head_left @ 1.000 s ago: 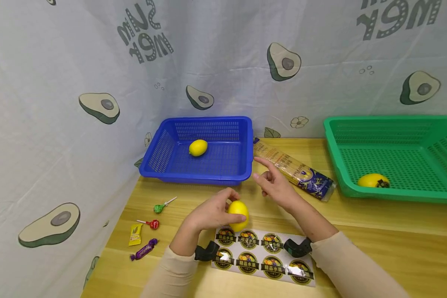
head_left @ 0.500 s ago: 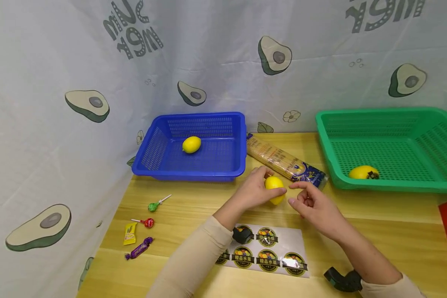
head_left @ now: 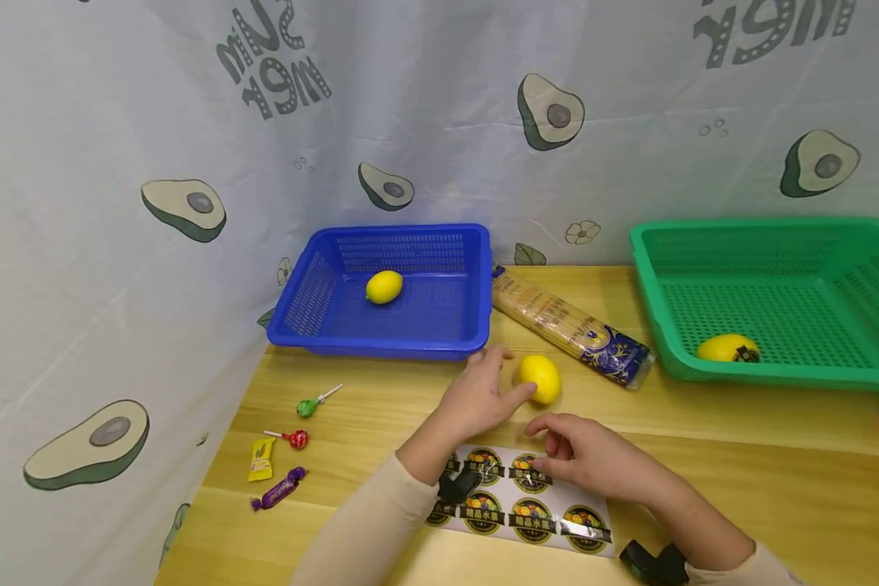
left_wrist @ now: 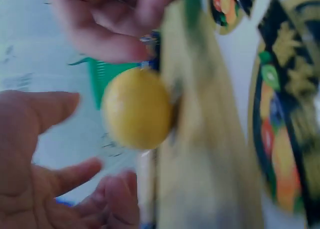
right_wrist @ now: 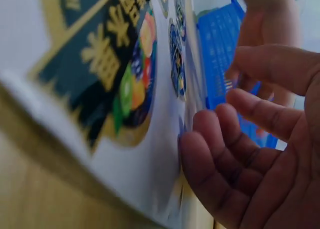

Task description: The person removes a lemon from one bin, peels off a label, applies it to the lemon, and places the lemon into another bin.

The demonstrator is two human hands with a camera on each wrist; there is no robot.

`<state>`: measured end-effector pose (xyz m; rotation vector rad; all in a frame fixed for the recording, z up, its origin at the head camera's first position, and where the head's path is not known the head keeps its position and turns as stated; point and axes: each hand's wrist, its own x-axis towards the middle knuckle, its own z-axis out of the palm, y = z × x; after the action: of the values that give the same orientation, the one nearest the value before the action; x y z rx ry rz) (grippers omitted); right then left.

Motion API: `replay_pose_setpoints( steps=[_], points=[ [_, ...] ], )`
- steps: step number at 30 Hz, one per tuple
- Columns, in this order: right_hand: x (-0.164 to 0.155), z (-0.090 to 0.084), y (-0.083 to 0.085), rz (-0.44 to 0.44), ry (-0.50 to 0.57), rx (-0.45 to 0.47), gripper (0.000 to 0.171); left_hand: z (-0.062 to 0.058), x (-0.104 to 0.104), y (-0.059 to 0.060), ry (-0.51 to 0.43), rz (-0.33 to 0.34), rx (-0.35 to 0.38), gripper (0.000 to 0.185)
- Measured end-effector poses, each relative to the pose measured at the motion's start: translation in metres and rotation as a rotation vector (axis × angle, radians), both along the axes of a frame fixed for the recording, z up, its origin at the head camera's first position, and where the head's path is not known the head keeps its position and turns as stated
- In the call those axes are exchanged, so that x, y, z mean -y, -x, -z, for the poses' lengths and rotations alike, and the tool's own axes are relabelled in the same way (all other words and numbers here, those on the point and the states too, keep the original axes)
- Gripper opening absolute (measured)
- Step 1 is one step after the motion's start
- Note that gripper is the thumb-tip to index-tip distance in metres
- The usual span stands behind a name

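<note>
A yellow lemon (head_left: 540, 379) sits on the wooden table in front of the spaghetti packet. Left of it, my left hand (head_left: 481, 396) has its fingers spread; in the left wrist view a gap separates these fingers from the lemon (left_wrist: 136, 109). In the head view the thumb tip overlaps the lemon's edge. My right hand (head_left: 604, 457) hovers over the upper right of a sheet of round fruit stickers (head_left: 509, 533). Its fingers (right_wrist: 215, 154) bend loosely in the right wrist view, with nothing seen between them. The hand hides part of the sheet.
Behind stands a blue basket (head_left: 381, 352) with another lemon (head_left: 384, 287). A spaghetti packet (head_left: 567, 321) lies between it and a green basket (head_left: 784, 373), which holds a yellow fruit (head_left: 725, 348). Two lollipops and two wrapped sweets (head_left: 261, 460) lie at left.
My left hand carried the lemon right and away from me, then let it go and drew back left. My right hand moved right, then came back left and nearer, over the sticker sheet.
</note>
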<state>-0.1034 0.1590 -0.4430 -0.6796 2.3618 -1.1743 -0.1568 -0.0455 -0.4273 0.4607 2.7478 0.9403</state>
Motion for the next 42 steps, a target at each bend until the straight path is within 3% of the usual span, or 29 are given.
replay_pose_setpoints(
  steps=[2,5,8,10,16,26,34,42],
  points=[
    [0.002,0.001,-0.001,-0.01,-0.017,-0.005,0.035,-0.005,0.012,-0.012,0.033,0.076,0.037,0.038],
    [0.003,0.002,-0.003,-0.022,-0.048,-0.016,0.032,-0.005,0.026,-0.026,0.046,0.24,0.135,0.023],
    [0.002,0.003,-0.002,-0.037,-0.071,-0.026,0.03,0.001,0.03,-0.034,0.054,0.371,0.203,0.031],
    [0.002,0.006,-0.002,-0.041,-0.073,-0.022,0.029,0.007,0.029,-0.036,0.075,0.407,0.214,0.041],
    [-0.001,0.011,0.001,-0.015,-0.066,0.006,0.022,0.016,0.025,-0.039,0.172,0.43,0.179,0.05],
    [-0.003,0.012,0.004,-0.008,-0.076,0.009,0.015,0.019,0.024,-0.038,0.201,0.39,0.176,0.054],
    [0.002,0.012,0.002,-0.026,-0.089,-0.07,0.012,0.02,0.025,-0.037,0.206,0.397,0.158,0.05],
    [0.006,0.015,0.0,0.02,-0.141,-0.124,0.014,0.018,0.023,-0.037,0.233,0.405,0.148,0.043]
  ],
)
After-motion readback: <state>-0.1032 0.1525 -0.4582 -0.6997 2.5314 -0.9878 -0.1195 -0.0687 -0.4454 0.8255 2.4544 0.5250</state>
